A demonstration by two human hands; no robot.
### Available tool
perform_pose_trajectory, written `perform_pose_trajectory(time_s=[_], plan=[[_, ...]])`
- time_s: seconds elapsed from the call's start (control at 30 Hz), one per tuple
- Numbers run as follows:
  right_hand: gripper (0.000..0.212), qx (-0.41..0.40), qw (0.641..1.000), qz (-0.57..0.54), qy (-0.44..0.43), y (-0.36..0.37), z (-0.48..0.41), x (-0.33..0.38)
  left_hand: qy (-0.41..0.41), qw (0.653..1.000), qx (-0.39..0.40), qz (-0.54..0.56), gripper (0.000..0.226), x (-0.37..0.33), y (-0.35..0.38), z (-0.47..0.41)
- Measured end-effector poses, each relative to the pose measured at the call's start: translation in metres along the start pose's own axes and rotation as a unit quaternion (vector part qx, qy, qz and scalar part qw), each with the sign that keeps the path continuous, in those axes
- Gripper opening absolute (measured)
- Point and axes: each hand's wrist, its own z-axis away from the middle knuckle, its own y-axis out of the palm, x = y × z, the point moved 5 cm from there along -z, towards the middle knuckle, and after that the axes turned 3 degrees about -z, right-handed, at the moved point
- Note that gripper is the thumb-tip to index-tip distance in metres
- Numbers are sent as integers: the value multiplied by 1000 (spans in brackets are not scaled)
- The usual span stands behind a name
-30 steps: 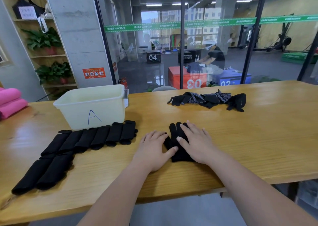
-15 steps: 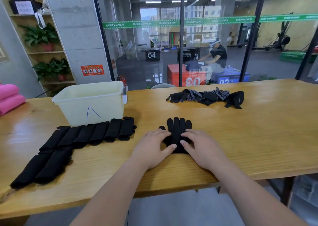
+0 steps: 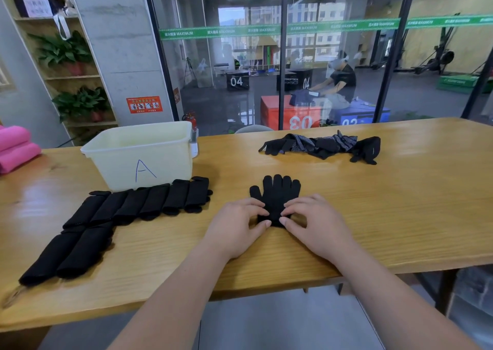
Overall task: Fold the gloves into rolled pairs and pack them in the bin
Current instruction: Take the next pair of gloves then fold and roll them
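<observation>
**Black gloves: smoothing over, roll starting at the cuff**

Flat on the table point(image 3: 400, 216), right in front of me, lie the gloves point(image 3: 277, 197), stacked one on the other as far as I can tell, with their fingers pointing away. A second ago both palms lay spread across them. Since then the hands have slid back toward me, baring the glove fingers. Now the left hand point(image 3: 234, 229) and right hand point(image 3: 314, 229) sit at the cuff end, fingertips curled down and thumbs at the near edge, pinching the cloth. I judge the flattening done and the first turn of the roll beginning. To the left, finished rolls point(image 3: 149, 203) lie in two rows just in front of the bin point(image 3: 144, 157), not yet packed. A loose pile point(image 3: 320, 145) waits farther back on the right.
</observation>
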Motion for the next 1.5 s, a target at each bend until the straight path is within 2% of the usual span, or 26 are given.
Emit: perform_pose_trajectory(time_s=[0.23,0.43,0.57,0.73,0.9,1.07,1.23,1.5], plan=[[37,5,998,52,-24,-1,0,5,-17,1000,-6,9,31,1,-1,1],[28,-15,997,65,-25,-3,3,9,-6,1000,-12,-8,40,0,-1,0],[26,-18,1000,6,7,-8,3,8,14,1000,-18,-18,48,-4,-4,1],[32,-3,999,-48,22,-7,4,5,17,999,-33,4,23,-2,-5,0],[36,20,997,-69,18,-9,6,8,-5,999,-35,23,15,1,-6,0],[11,12,990,-128,63,-6,1,-5,-47,996,-34,62,21,5,-9,2],[19,16,967,-229,115,-1,-2,-13,-77,991,-30,104,31,5,-10,2],[29,-15,986,-145,82,1,-5,-9,-65,995,-29,70,28,1,-9,0]])
